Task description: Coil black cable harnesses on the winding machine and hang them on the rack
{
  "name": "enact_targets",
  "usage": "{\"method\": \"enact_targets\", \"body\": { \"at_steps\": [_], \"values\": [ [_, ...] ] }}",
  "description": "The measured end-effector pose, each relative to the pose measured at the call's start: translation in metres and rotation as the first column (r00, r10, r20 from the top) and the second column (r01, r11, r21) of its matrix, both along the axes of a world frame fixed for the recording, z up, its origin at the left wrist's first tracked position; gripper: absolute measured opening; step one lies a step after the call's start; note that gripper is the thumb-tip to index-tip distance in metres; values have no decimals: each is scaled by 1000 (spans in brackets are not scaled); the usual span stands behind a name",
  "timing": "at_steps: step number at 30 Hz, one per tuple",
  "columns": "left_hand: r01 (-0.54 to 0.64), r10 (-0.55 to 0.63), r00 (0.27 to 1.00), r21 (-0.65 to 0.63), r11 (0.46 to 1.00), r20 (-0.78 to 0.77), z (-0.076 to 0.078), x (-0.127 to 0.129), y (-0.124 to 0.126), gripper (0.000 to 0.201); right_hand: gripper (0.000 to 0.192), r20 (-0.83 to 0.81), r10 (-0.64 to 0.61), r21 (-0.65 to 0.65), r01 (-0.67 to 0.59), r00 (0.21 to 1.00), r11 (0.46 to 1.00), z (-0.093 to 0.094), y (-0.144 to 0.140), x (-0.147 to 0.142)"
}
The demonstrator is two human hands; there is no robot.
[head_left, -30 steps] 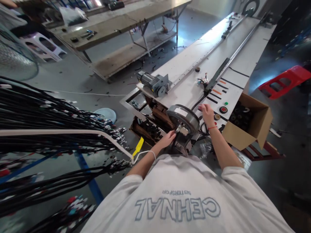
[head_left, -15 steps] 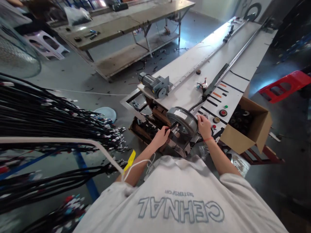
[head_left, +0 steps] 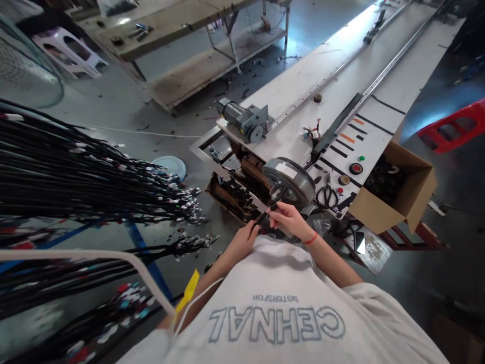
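Observation:
A black cable [head_left: 261, 218] runs from the grey wheel-shaped machine head [head_left: 290, 179] down toward my body. My left hand [head_left: 243, 240] is closed around the cable's near end, just in front of my shirt. Farther up, my right hand [head_left: 286, 219] pinches the same cable with thumb and fingers, close below the wheel. Right of the wheel, black-handled scissors [head_left: 326, 196] lie on the white worktable [head_left: 288, 144]. A bundle of thin coloured wires [head_left: 312, 132] rests on the table beyond the wheel.
A grey motor [head_left: 240, 119] stands at the table's left corner. To the right are an open cardboard box [head_left: 413, 187] and a red stool [head_left: 454, 126]. Hanging black cable bundles [head_left: 94, 162] fill the left side. Red and green buttons [head_left: 355, 168] sit on the table's right edge.
My right hand has left the wheel's right side and come down-left onto the cable. My left hand has drawn back toward my body with the cable. The scissors now show.

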State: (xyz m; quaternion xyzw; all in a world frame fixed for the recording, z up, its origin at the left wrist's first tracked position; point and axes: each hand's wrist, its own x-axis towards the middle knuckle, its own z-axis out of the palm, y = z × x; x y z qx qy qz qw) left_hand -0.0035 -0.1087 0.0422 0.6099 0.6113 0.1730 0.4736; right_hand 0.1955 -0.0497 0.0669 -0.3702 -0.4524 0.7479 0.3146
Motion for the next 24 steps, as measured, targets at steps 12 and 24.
{"method": "enact_targets", "body": {
  "at_steps": [12,24],
  "values": [
    [78,-20,972,-244,967,233,-4,-4,-4,57,60,-38,163,-263,-167,986,950,-74,7,-15],
    [296,-228,935,-242,924,273,-8,2,33,53,48,120,184,-247,-150,976,957,-83,-6,44]
  ]
}}
